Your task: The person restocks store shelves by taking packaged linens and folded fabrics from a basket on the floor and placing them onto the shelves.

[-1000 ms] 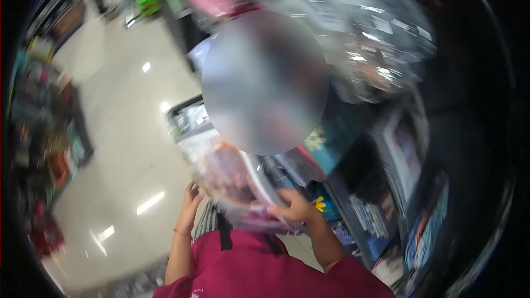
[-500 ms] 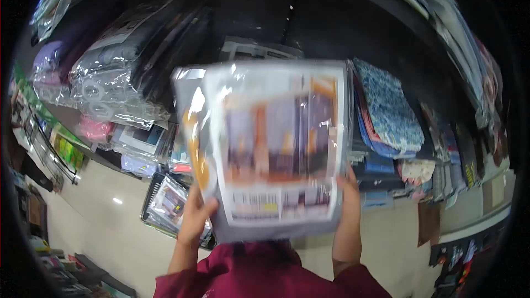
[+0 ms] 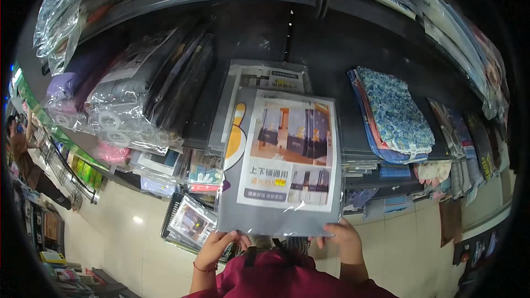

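Observation:
A packaged curtain (image 3: 234, 218), grey cloth in clear plastic with a printed picture sheet of bunk-bed curtains, fills the middle of the view. Its far end overlaps a similar package (image 3: 234, 74) on the shelf; whether it rests on it I cannot tell. My left hand (image 3: 216, 251), a red string at the wrist, grips the near left edge with fingers curled at the plastic. At the near right corner, my right hand (image 3: 343, 238) is closed on the edge, its fingertips partly under the package.
Plastic-wrapped dark bundles (image 3: 118, 91) lie left on the black shelf (image 3: 254, 27); folded blue floral cloth (image 3: 395, 110) lies right. A basket (image 3: 174, 218) with similar packages stands below, left. Another person (image 3: 25, 157) is at far left, near metal racks.
The packaged curtain has come down and tilted away from me, its far end now over the shelf package. Both hands have slid from its sides to the near edge.

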The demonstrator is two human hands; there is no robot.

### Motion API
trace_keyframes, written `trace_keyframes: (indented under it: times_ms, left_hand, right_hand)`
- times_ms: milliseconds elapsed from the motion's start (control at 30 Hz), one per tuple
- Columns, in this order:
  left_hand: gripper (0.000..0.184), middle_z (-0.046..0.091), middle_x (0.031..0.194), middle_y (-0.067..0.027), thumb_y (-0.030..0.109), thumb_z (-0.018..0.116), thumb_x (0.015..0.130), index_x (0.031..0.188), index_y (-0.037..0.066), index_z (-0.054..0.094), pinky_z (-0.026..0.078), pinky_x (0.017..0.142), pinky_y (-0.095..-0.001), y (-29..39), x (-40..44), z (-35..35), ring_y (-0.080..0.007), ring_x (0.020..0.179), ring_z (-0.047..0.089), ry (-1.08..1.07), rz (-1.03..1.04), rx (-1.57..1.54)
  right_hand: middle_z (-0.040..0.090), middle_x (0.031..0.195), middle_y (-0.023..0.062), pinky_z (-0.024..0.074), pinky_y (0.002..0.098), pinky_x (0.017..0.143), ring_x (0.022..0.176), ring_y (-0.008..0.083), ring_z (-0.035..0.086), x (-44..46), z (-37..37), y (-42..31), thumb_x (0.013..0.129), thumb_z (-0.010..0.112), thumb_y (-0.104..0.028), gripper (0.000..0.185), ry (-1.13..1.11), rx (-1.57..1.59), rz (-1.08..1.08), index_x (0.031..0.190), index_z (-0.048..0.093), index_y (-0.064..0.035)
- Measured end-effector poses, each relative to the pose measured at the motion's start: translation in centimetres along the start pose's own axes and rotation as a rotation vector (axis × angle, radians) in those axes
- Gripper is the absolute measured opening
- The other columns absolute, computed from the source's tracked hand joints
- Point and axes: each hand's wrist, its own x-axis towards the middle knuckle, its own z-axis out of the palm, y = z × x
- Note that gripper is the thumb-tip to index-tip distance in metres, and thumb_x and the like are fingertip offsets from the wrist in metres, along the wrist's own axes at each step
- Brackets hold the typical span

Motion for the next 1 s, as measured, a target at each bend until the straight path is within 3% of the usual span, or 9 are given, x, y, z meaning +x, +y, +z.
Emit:
trace_keyframes:
  times_ms: [33, 67, 100, 200, 300, 433, 633, 833, 1000]
  left_hand:
    - [0.034, 0.059, 0.094, -0.0228, 0.017, 0.048, 0.086, 0.104, -0.011, 0.046, 0.046, 0.074, -0.0337, 0.1, 0.6, -0.1, -0.0272, 0.081, 0.06, -0.038, 0.069, 0.052]
    - [0.036, 0.058, 0.097, -0.0236, 0.016, 0.05, 0.085, 0.109, -0.01, 0.044, 0.045, 0.075, -0.034, 0.2, 1.0, 0.0, -0.0277, 0.083, 0.059, -0.077, 0.14, 0.101]
    - [0.057, 0.051, 0.112, -0.0243, 0.013, 0.055, 0.08, 0.129, 0.0, 0.03, 0.043, 0.082, -0.034, 0.7, 1.0, 1.5, -0.0302, 0.097, 0.056, 0.035, 0.244, -0.164]
    - [0.066, 0.041, 0.126, -0.0197, 0.005, 0.049, 0.082, 0.137, 0.009, 0.014, 0.038, 0.09, -0.0334, 2.4, 1.6, 2.7, -0.0283, 0.109, 0.049, 0.028, 0.421, -0.244]
    - [0.063, 0.04, 0.126, -0.0198, 0.005, 0.049, 0.082, 0.137, 0.01, 0.018, 0.037, 0.091, -0.034, 1.7, 1.1, 2.3, -0.0282, 0.109, 0.049, -0.026, 0.348, -0.242]
    - [0.05, 0.047, 0.12, -0.0163, 0.003, 0.046, 0.084, 0.13, 0.005, 0.029, 0.038, 0.09, -0.0322, -0.5, 0.5, 1.6, -0.0241, 0.104, 0.052, -0.034, 0.224, -0.233]
    - [0.035, 0.051, 0.114, -0.0127, 0.002, 0.041, 0.087, 0.122, 0.003, 0.036, 0.04, 0.088, -0.0306, -2.8, -0.3, 1.9, -0.0202, 0.101, 0.053, -0.039, 0.071, -0.198]
    - [0.035, 0.052, 0.113, -0.0123, 0.001, 0.041, 0.087, 0.121, 0.002, 0.037, 0.04, 0.089, -0.0306, -3.4, -1.5, 2.0, -0.0203, 0.099, 0.053, 0.016, 0.035, -0.192]
    - [0.033, 0.053, 0.11, -0.0133, 0.001, 0.041, 0.086, 0.119, 0.0, 0.04, 0.04, 0.088, -0.0308, -4.1, -2.4, 2.0, -0.0204, 0.098, 0.053, 0.084, 0.062, -0.206]
  right_hand:
    - [0.05, 0.109, 0.0289, 0.0512, 0.038, 0.068, 0.089, 0.0368, 0.058, 0.6, -0.6, -0.3, 0.08, 0.056, -0.026, 0.058, 0.089, 0.107, 0.04, 0.122, 0.033, 0.0058]
    - [0.048, 0.112, 0.0277, 0.0494, 0.0388, 0.074, 0.093, 0.0361, 0.057, 1.7, -0.1, -0.5, 0.081, 0.054, -0.028, 0.057, 0.24, 0.492, -0.057, 0.123, 0.034, 0.0051]
    - [0.047, 0.116, 0.0265, 0.0475, 0.0396, 0.08, 0.097, 0.0354, 0.055, 3.3, 1.7, -1.4, 0.082, 0.053, -0.029, 0.056, 0.39, 0.875, -0.155, 0.123, 0.034, 0.0043]
    - [0.043, 0.121, 0.0268, 0.0378, 0.0398, 0.094, 0.108, 0.034, 0.048, 5.9, 5.4, -3.5, 0.083, 0.048, -0.033, 0.056, 0.189, 0.892, -0.352, 0.123, 0.034, 0.0031]
    - [0.05, 0.116, 0.0201, 0.0393, 0.0416, 0.091, 0.104, 0.0325, 0.051, 6.3, 5.0, -1.2, 0.082, 0.05, -0.035, 0.053, 0.05, 0.568, -0.249, 0.12, 0.04, 0.0018]
    - [0.05, 0.115, 0.0231, 0.0373, 0.04, 0.091, 0.108, 0.0306, 0.048, 6.6, 3.2, 1.1, 0.081, 0.052, -0.036, 0.055, -0.192, 0.243, -0.054, 0.119, 0.042, 0.0013]
    - [0.05, 0.116, 0.0198, 0.0343, 0.0354, 0.093, 0.112, 0.0261, 0.047, 9.5, 6.3, -1.5, 0.084, 0.048, -0.026, 0.046, -0.015, -0.167, -0.333, 0.12, 0.042, 0.0025]
    - [0.048, 0.119, 0.0181, 0.0349, 0.03, 0.09, 0.111, 0.023, 0.047, 14.0, 6.3, -5.8, 0.084, 0.043, -0.015, 0.045, 0.029, -0.112, -0.375, 0.125, 0.037, 0.0028]
    - [0.057, 0.093, 0.0178, 0.0438, 0.0317, 0.075, 0.084, 0.026, 0.056, 14.4, 4.8, -5.8, 0.084, 0.045, -0.015, 0.032, 0.048, -0.009, -0.33, 0.111, 0.045, 0.0022]
